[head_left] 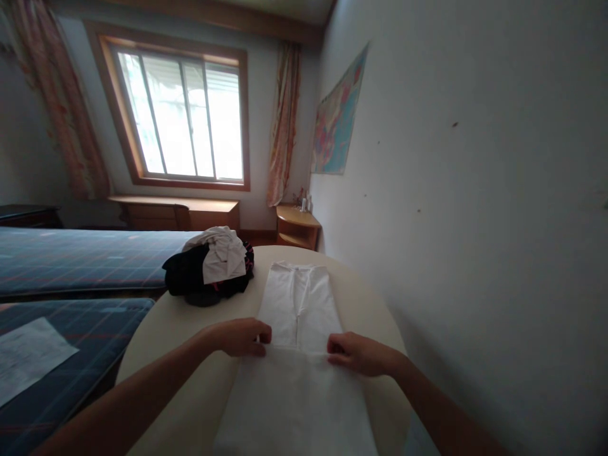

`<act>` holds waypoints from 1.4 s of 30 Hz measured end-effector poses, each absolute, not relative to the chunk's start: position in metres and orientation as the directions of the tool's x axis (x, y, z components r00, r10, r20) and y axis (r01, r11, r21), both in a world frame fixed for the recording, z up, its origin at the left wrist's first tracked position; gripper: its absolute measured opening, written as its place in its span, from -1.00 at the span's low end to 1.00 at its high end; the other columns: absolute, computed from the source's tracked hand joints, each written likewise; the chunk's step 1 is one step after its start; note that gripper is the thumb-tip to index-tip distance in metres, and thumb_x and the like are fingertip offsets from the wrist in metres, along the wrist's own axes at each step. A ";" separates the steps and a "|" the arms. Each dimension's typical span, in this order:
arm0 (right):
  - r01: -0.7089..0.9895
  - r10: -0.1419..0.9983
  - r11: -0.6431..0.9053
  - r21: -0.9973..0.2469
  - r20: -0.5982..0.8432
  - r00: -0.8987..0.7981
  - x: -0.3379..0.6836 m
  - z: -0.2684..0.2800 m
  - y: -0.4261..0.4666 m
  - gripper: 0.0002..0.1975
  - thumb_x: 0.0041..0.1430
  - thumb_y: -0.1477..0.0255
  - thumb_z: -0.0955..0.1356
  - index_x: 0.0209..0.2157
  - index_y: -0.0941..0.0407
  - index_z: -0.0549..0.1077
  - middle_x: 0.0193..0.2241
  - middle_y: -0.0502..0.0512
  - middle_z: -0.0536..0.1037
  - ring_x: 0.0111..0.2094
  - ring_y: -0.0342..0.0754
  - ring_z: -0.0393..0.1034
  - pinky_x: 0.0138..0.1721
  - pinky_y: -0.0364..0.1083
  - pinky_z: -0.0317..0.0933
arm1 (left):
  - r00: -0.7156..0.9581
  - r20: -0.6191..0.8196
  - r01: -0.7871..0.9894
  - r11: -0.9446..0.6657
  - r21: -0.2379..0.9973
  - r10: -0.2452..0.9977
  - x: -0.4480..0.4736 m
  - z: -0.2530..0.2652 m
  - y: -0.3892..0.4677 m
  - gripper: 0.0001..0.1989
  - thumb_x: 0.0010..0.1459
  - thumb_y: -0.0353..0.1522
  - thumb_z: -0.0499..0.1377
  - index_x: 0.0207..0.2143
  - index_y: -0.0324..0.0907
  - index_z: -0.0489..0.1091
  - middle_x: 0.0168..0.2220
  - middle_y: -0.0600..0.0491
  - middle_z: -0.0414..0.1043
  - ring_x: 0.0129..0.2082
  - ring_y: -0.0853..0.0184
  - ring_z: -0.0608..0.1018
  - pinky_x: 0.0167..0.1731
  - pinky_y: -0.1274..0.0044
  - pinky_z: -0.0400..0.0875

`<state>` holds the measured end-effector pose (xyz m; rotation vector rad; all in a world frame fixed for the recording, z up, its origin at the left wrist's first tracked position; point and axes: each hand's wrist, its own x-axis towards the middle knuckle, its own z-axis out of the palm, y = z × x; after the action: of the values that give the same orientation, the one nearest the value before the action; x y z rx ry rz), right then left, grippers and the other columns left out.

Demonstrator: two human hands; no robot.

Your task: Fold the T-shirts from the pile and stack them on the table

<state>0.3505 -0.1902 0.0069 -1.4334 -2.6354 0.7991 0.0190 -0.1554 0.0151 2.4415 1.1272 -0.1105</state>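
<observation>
A white shirt [297,405] lies lengthwise on the round table, its sides folded in to make a long strip. Its collar and front slit point away from me, and a crosswise edge of cloth runs between my hands. My left hand [243,337] pinches the left end of that edge, thumb and fingers curled on the fabric. At the right end, my right hand [358,353] has its fingers closed on the cloth in the same way. The shirt's near end runs out of the bottom of the view.
The round cream table [180,354] has a pile of black and white clothes [209,266] at its far left. Beds with plaid mattresses [85,253] stand to the left, one bearing a paper sheet [33,354]. A white wall [475,221] rises close on the right.
</observation>
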 end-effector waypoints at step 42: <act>0.684 0.729 0.612 -0.396 -0.051 -0.682 0.302 -0.029 -0.261 -0.23 0.16 0.03 0.33 0.34 -0.10 0.06 0.40 0.18 -0.09 0.38 0.23 -0.25 0.33 0.26 -0.32 | 0.593 0.137 0.785 -0.608 0.117 0.793 0.043 -0.077 -0.198 -0.42 0.37 -0.08 -0.17 0.36 -0.04 0.00 0.40 -0.11 -0.12 0.38 -0.03 -0.03 0.27 0.07 -0.08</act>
<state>0.3015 -0.2612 -0.0290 -1.1954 -2.7158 0.5933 0.0431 -0.1980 -0.0772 2.7646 1.3703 0.2718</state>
